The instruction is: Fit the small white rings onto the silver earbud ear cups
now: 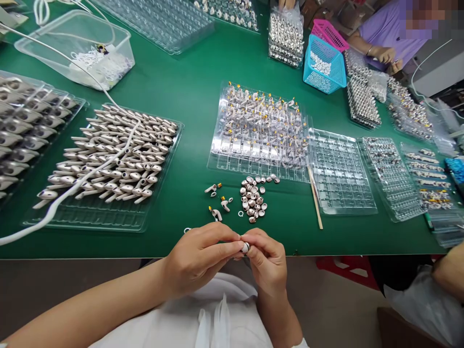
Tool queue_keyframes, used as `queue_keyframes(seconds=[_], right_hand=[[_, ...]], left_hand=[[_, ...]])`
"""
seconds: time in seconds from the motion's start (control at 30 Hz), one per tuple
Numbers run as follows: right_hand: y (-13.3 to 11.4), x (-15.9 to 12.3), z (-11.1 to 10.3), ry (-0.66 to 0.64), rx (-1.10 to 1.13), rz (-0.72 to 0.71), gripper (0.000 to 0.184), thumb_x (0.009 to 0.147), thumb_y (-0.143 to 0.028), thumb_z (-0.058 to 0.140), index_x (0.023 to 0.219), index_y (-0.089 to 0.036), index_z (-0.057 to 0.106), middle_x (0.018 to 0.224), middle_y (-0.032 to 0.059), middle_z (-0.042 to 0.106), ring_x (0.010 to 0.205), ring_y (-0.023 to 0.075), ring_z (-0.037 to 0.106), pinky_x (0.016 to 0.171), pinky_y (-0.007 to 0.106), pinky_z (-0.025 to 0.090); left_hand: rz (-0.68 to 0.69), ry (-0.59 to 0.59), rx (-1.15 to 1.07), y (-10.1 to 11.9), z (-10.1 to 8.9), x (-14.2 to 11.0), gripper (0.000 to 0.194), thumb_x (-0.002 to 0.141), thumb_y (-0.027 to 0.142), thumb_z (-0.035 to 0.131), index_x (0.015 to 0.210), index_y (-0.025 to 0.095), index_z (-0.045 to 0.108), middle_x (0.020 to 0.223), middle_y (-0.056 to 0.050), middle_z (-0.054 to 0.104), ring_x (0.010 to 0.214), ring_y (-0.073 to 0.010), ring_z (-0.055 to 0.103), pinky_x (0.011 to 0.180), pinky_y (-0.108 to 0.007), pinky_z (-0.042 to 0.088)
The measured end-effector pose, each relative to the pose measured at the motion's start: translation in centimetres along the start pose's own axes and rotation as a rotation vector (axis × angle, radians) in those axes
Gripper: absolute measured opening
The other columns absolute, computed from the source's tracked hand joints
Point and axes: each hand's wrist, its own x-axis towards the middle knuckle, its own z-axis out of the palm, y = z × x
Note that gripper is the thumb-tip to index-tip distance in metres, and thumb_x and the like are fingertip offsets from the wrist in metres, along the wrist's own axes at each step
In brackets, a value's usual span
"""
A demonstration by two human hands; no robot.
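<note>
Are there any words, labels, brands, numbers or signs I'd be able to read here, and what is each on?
None can be read anywhere in this picture.
Small rounded white part with a dark edge, pinched between the left hand and right hand: no lettering readable.
Loose beige cup-shaped shells: too small to tell.
Shiny blue packet, right edge: too blurred to tell.

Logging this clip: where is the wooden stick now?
In the head view, the wooden stick lies right of centre on the green table, between the loose small caps and a clear plastic tray.
</note>
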Motion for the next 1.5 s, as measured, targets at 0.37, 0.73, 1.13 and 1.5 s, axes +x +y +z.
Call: queue_keyframes(seconds=[0.37, 0.73, 1.13, 1.5], right_hand=[[0.1, -0.1, -0.3, -0.005, -0.017, -0.020, 0.021, 0.087, -0.018, 0.069, 0.105, -0.027, 0.077, 0.093, 0.0064, 0.069, 0.079, 0.0197, 0.068, 0.067, 0.034, 0.059], [-0.2, 0.0, -0.2, -0.060, 0.000, -0.083, 0.028, 0.087, -0.011, 0.068, 0.108, -0.027, 0.076, 0.093, 0.0051, 0.068, 0.073, 0.0176, 0.070, 0.065, 0.032, 0.060], [-0.8, 0.2, -0.5, -0.053, -0.225, -0.232, 0.031, 0.086, -0.012, 0.069, 0.111, -0.029, 0.075, 0.091, 0.0034, 0.073, 0.080, 0.0144, 0.068, 0.069, 0.024, 0.057], [-0.9, -0.1, -0.2, -0.006, -0.303, -0.242, 0.032, 0.086, -0.010, 0.068, 0.111, -0.030, 0.075, 0.093, 0.0031, 0.072, 0.081, 0.0151, 0.068, 0.069, 0.025, 0.056]], left_hand=[[-0.004, 0.004, -0.011, -0.2, 0.2, -0.2, 0.025, 0.092, 0.005, 0.055, 0.114, 0.016, 0.064, 0.086, -0.009, 0.072, 0.075, -0.0151, 0.066, 0.065, -0.025, 0.057], [-0.017, 0.033, -0.062, 0.0, 0.4, -0.1, 0.022, 0.090, 0.002, 0.057, 0.108, 0.012, 0.067, 0.086, -0.009, 0.072, 0.077, -0.0149, 0.067, 0.068, -0.024, 0.057], [-0.047, 0.049, -0.108, 0.2, 0.6, -0.2, 0.021, 0.089, 0.000, 0.059, 0.106, 0.010, 0.067, 0.089, -0.010, 0.073, 0.080, -0.0141, 0.067, 0.071, -0.024, 0.057], [-0.005, 0.053, -0.020, -0.1, 0.6, -0.5, 0.020, 0.092, 0.004, 0.057, 0.108, 0.011, 0.067, 0.090, -0.010, 0.072, 0.082, -0.0158, 0.067, 0.072, -0.026, 0.058]])
